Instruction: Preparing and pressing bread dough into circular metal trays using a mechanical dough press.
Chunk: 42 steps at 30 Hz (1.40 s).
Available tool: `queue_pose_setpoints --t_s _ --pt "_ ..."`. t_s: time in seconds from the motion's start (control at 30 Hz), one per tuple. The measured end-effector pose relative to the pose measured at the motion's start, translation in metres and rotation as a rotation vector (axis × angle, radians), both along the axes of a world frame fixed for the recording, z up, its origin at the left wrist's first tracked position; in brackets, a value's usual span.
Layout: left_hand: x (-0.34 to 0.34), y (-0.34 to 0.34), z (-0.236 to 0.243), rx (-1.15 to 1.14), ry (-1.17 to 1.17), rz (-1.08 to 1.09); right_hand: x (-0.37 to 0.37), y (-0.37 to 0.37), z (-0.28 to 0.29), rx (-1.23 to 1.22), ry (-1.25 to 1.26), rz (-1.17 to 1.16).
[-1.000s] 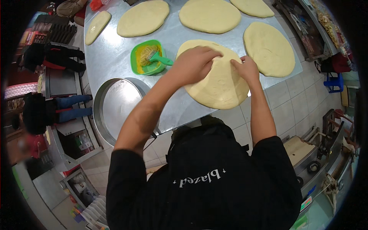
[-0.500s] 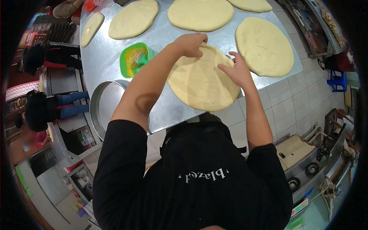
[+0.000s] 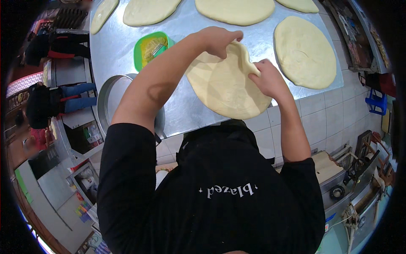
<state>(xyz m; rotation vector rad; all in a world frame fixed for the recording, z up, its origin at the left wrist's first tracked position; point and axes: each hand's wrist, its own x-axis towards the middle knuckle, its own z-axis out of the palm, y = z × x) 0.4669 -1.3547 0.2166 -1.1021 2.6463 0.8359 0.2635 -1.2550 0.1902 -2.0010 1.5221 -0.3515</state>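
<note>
To the right of the green bowl [image 3: 137,58], a flat dough round [image 3: 226,89] lies on the table [image 3: 182,120], its far edge lifted. The left hand [image 3: 222,41], nearer the bowl, has a narrow grip on that edge; the right hand [image 3: 268,78], farther right of the bowl, pinches it too.

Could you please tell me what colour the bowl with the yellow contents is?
The bowl is bright green; it shows best in the head view.
</note>
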Motion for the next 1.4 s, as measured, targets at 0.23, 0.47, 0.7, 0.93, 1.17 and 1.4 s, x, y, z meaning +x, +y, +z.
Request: queue_pose_setpoints --t_s 0.23,0.47,0.7,0.93,1.17,1.4 --pt "0.028 -0.011 -0.022 -0.066 -0.143 -0.070 0.012 -0.001 0.023 0.320 -0.049 -0.113" --pt "0.027 0.017 -0.001 -0.183 -0.146 -0.178 0.028 0.050 0.009 -0.103 0.177 -0.025" --pt "0.040 0.050 0.090 0.057 -0.136 -0.104 0.023 0.065 0.107 0.278 -0.236 0.021" --pt "0.052 0.096 0.175 0.032 -0.082 -0.129 0.009 0.083 0.200 0.233 -0.252 0.113" --pt "0.122 0.115 0.241 0.256 0.324 -0.213 0.013 0.091 0.295 -0.127 -0.034 0.231" --pt "0.263 0.233 0.269 -0.177 0.435 0.158 0.177 0.103 0.339 -0.330 -0.135 0.601"
